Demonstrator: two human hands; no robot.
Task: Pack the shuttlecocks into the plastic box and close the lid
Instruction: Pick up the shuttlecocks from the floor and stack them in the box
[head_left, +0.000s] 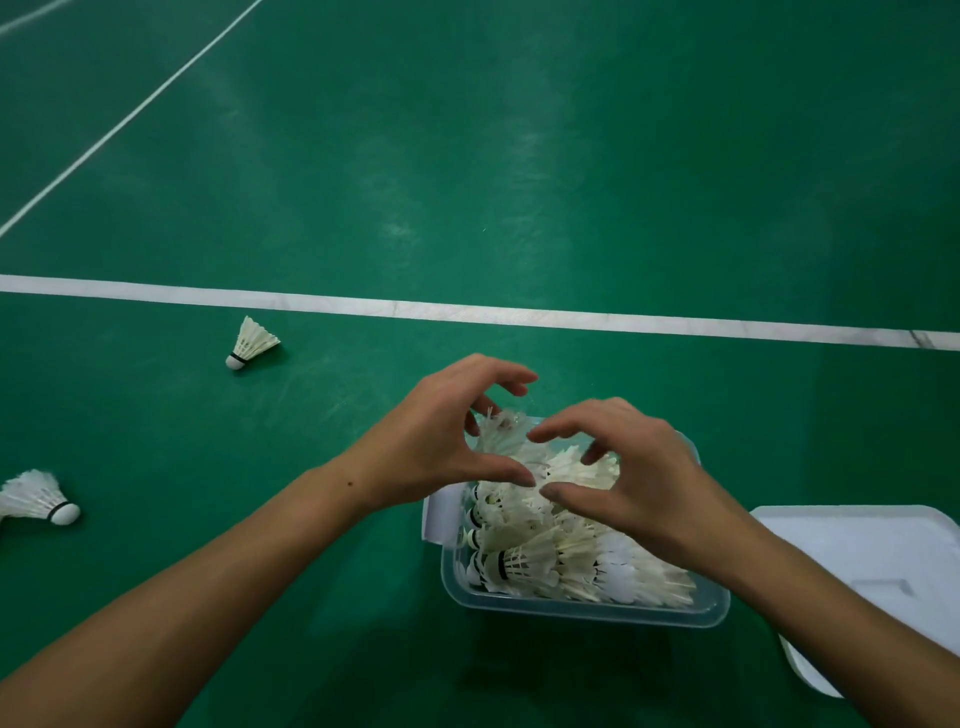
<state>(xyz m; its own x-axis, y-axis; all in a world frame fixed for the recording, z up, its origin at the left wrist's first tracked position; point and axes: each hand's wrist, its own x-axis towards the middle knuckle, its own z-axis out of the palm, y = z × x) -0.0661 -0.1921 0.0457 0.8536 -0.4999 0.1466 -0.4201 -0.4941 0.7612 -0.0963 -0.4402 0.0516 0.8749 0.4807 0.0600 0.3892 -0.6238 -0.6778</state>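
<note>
A clear plastic box (582, 612) sits on the green court floor, heaped with several white feather shuttlecocks (540, 561). My left hand (441, 441) and my right hand (634, 478) hover over the far end of the heap, fingers curved and spread, thumbs near each other. Neither hand plainly grips a shuttlecock; the fingertips are close to or touching the feathers. The white lid (872, 582) lies on the floor to the right of the box. Two loose shuttlecocks lie on the floor to the left, one farther off (249, 344) and one near the left edge (39, 500).
A wide white court line (467, 312) crosses the floor beyond the box. A thinner white line (130, 117) runs diagonally at the upper left. Green floor surrounds the box on all sides.
</note>
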